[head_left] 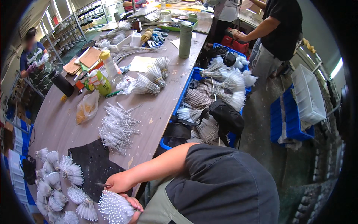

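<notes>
Dark cloth sleeve (223, 175) foremost, right hand (120, 182) pinches slim dark tool (101, 184), left hand (135, 204) clasps white-tipped bristle bundle (115, 207), best held steady.

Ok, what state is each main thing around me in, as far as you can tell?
Left hand, closed around a bundle
Bundle, held
Right hand, closed on a tool
Tool, held; open or shut, can't tell
Green flask, upright, lid on
Yellow-topped bottle, capped
Plastic bag, partly filled
Wire pile, loose, heaped
Black cloth, spread out
Blue tub, uncovered, filled
</notes>
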`<state>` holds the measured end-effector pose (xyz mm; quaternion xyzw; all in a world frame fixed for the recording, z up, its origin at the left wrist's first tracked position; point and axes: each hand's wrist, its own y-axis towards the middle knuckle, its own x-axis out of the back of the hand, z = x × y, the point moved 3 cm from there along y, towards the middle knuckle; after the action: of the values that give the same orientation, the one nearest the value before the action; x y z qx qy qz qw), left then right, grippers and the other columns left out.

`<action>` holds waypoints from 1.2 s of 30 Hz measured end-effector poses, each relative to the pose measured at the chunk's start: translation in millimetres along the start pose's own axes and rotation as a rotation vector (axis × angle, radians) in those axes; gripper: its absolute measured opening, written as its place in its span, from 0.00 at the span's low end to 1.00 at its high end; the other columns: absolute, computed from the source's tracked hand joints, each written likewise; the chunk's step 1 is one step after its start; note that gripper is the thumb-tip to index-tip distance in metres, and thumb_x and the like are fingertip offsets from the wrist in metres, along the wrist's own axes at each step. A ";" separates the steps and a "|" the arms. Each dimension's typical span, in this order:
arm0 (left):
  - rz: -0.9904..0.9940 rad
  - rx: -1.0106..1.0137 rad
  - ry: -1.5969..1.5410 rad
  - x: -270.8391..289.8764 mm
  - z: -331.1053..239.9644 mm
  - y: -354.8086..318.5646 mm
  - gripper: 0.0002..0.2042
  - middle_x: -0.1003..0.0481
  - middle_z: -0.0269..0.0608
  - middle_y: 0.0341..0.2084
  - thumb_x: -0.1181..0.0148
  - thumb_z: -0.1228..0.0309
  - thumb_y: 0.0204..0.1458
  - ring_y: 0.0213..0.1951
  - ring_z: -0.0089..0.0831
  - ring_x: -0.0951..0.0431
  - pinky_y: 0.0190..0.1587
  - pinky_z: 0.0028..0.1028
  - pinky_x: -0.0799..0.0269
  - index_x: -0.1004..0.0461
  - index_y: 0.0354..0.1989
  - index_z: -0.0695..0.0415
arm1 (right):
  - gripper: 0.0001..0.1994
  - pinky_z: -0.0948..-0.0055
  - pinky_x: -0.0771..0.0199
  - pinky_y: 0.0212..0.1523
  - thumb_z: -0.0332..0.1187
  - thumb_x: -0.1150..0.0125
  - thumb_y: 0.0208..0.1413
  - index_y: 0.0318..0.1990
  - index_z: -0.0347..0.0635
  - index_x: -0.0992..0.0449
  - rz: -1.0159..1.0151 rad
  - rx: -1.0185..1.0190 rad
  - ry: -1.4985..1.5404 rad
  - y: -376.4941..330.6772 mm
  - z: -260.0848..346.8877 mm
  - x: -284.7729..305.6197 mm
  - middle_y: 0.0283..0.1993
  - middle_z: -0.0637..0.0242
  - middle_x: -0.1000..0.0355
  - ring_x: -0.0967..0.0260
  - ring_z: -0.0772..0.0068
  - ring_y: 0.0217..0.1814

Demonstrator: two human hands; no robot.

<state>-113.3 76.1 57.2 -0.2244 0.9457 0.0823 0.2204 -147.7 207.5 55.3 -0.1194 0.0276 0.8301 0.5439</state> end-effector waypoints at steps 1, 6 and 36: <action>-0.002 -0.002 -0.003 0.9 1.7 -0.1 0.35 0.35 0.38 0.26 0.33 0.80 0.36 0.26 0.29 0.32 0.24 0.26 0.30 0.47 0.54 0.56 | 0.18 0.74 0.40 0.24 0.43 0.53 0.61 0.24 0.41 0.32 0.001 -0.004 -0.001 -1.7 0.8 1.4 0.16 0.75 0.38 0.43 0.83 0.20; 0.028 0.023 0.094 7.4 5.8 -3.9 0.36 0.34 0.40 0.30 0.36 0.82 0.35 0.29 0.30 0.31 0.26 0.28 0.29 0.48 0.55 0.56 | 0.17 0.75 0.44 0.20 0.43 0.54 0.62 0.25 0.42 0.32 0.004 -0.084 0.144 -12.5 3.9 4.7 0.15 0.76 0.41 0.46 0.82 0.16; -0.151 0.094 -0.097 10.1 19.5 -28.3 0.36 0.36 0.41 0.38 0.30 0.74 0.32 0.32 0.30 0.30 0.26 0.25 0.29 0.43 0.53 0.54 | 0.13 0.77 0.33 0.30 0.40 0.51 0.59 0.32 0.40 0.30 0.030 0.009 0.009 -8.4 -24.8 -19.5 0.25 0.74 0.33 0.39 0.84 0.29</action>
<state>-100.9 52.1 33.7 -0.2803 0.9170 0.0320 0.2819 -128.5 189.1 36.4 -0.1206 0.0355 0.8374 0.5319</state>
